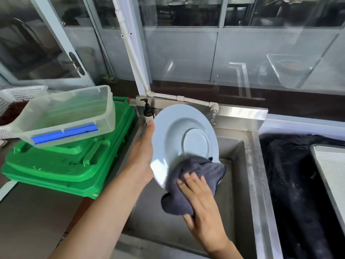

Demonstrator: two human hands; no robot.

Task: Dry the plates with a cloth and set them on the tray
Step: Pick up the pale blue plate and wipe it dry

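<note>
Left hand point(143, 156) grips plate point(179, 135) by left rim, thumb on upper edge, plate tipped nearly upright over sink point(240, 184), underside toward camera. Right hand point(201, 200) presses grey cloth point(194, 176) flat-fingered against plate's lower right rim. Metal tray point(330, 165) lies well right of sink, on dark towel point(285, 174), likely the drop spot, only a corner shows. Right hand nearer tray; plate must travel rightward across sink edge.

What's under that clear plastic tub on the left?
The clear plastic tub sits tilted on a stack of green plastic lids or trays. A white perforated basket lies behind it. How many green pieces are stacked, and what lies beneath them, is hidden.
</note>
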